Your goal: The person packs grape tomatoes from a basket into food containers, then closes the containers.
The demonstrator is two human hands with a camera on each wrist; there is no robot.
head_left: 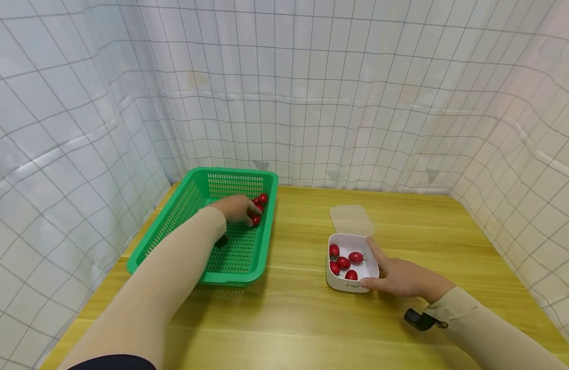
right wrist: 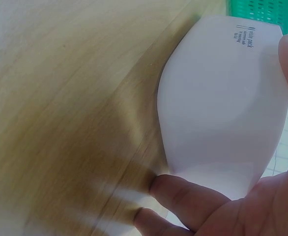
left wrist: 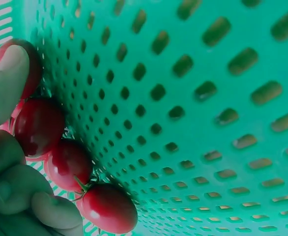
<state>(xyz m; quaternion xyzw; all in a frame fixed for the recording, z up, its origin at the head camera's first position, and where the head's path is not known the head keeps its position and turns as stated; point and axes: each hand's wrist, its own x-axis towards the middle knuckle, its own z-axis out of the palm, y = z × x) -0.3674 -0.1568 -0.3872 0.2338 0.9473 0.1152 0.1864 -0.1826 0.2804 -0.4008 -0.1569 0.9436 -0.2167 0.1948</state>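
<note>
My left hand (head_left: pixel 237 209) is inside the green plastic basket (head_left: pixel 265 246), at its right side. In the left wrist view its thumb lies on a red cherry tomato (left wrist: pixel 32 69), and its other fingers curl close to more tomatoes along the basket wall. It appears to pinch one tomato; part of the grasp is hidden. My right hand (head_left: pixel 400 277) holds a white box (head_left: pixel 351 287) at its right side, thumb at the front corner and fingers toward the back. Several cherry tomatoes (head_left: pixel 343 262), some with green stems, lie in the box.
A translucent lid (head_left: pixel 351 220) lies on the wooden table (head_left: pixel 293 308) just behind the box. White grid-patterned curtains (head_left: pixel 303 103) enclose the table at the back and both sides. A black wrist camera (head_left: pixel 419 319) sits under the right wrist.
</note>
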